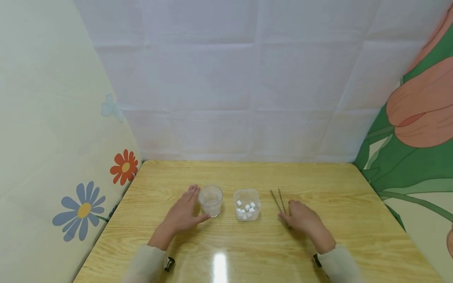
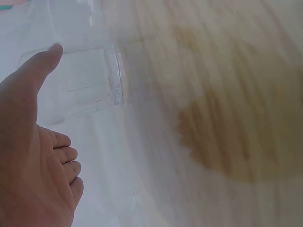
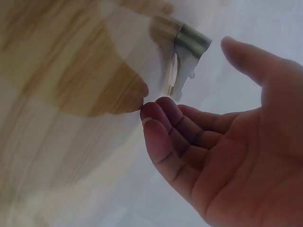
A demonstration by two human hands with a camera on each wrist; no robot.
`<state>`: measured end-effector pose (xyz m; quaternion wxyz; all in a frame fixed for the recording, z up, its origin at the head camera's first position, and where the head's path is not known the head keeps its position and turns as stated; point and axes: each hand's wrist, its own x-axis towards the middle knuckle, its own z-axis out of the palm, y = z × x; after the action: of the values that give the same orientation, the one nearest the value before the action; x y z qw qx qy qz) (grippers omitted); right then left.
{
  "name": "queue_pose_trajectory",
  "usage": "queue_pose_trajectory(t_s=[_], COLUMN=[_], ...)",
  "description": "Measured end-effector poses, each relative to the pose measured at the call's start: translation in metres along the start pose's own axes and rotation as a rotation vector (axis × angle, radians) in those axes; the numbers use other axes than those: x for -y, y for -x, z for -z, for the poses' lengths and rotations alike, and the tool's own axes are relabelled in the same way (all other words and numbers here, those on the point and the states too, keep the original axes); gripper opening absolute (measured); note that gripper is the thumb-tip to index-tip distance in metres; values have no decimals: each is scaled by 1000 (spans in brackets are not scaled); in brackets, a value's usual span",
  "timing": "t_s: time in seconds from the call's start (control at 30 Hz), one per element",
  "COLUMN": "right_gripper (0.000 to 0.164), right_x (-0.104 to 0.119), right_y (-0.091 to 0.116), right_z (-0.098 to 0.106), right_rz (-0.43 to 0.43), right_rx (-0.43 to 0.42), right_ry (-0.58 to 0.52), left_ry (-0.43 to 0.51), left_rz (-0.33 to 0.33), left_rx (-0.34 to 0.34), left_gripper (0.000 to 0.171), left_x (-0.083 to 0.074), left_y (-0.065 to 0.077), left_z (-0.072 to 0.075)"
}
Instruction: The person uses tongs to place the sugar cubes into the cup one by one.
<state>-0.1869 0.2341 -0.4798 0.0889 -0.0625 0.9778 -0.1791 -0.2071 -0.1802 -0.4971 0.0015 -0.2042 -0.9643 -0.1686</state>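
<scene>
My left hand (image 1: 182, 212) lies beside a clear drinking glass (image 1: 211, 200), thumb stretched out along its near side and fingers to its left. In the left wrist view the thumb overlaps the glass (image 2: 90, 78), and the hand is not closed round it. At the right, my right hand (image 1: 306, 220) is over the rear end of metal tweezers (image 1: 275, 199), whose two arms spread apart and point away from me. The right wrist view shows a gap between the thumb and the tweezers' bent end (image 3: 194, 40); the loosely bent fingers sit just below it.
Between the hands stands a small translucent square container (image 1: 247, 192) with several white cubes (image 1: 247, 207) inside. Everything rests on a wood-grain table (image 1: 219, 236). A pale cloth (image 1: 212, 98) hangs behind, with flower-patterned cloths at both sides.
</scene>
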Motion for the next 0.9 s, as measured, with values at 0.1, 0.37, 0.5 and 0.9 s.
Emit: queue_pose_trajectory(t_s=[0.1,0.37,0.5,0.9], right_gripper=[49,37,36,43], right_x=[2,12,15,17], right_y=[0,0,0,-6], right_z=[0,-1,-2,-5], right_rz=[-22,-33,-37,-80], right_rx=[10,54,52,42], right_ry=[-1,-25,-23,12], left_ry=[0,19,32,86], left_rz=[7,10,23,58], left_rx=[-6,-25,-14,-4], left_gripper=[108,110,111,109], left_x=[-1,-3,-3,-4], left_y=[-3,-7,-6,-8], left_z=[-2,-5,-5,-8])
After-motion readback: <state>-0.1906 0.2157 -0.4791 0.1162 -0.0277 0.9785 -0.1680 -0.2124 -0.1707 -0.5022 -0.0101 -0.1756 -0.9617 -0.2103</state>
